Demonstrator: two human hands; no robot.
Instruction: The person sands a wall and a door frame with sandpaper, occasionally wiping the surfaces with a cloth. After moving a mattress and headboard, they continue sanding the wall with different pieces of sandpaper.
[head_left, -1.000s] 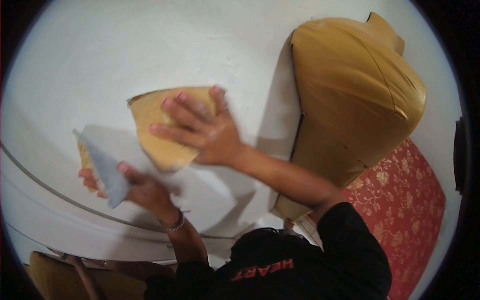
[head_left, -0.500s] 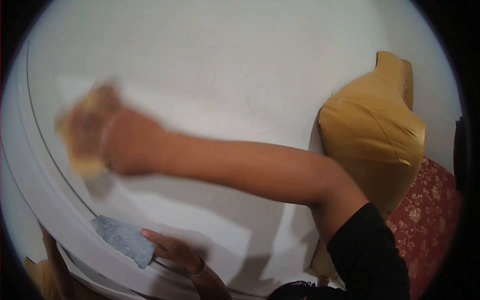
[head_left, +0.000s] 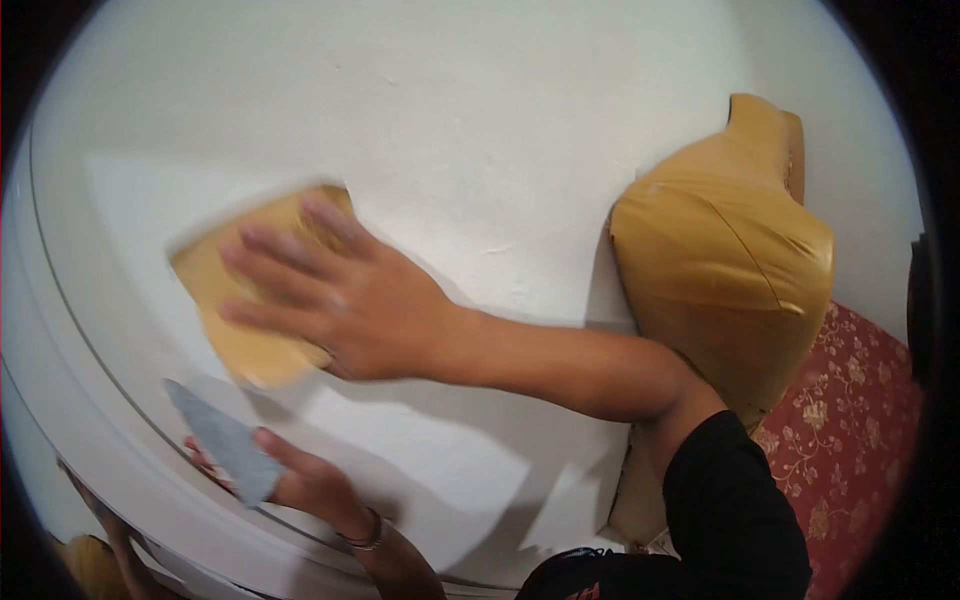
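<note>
My right hand [head_left: 345, 300] presses a yellow sheet [head_left: 225, 270], which may be cloth or paper, flat against the white wall [head_left: 470, 130]. Its fingers are spread over the sheet and slightly blurred. Lower down, my left hand [head_left: 310, 485] holds a grey-blue piece [head_left: 225, 440] between thumb and fingers, beside the pale curved trim. A bracelet circles the left wrist.
A mustard-yellow upholstered chair [head_left: 725, 240] stands against the wall at the right. Red floral fabric or carpet [head_left: 830, 430] lies below it. The white curved trim [head_left: 130, 440] runs down the left side, with a yellowish shape [head_left: 88, 565] at the bottom left.
My right hand has moved right and slightly down with the yellow sheet, which now lies spread under it. My left hand has shifted a little up and left, turning the grey-blue piece.
</note>
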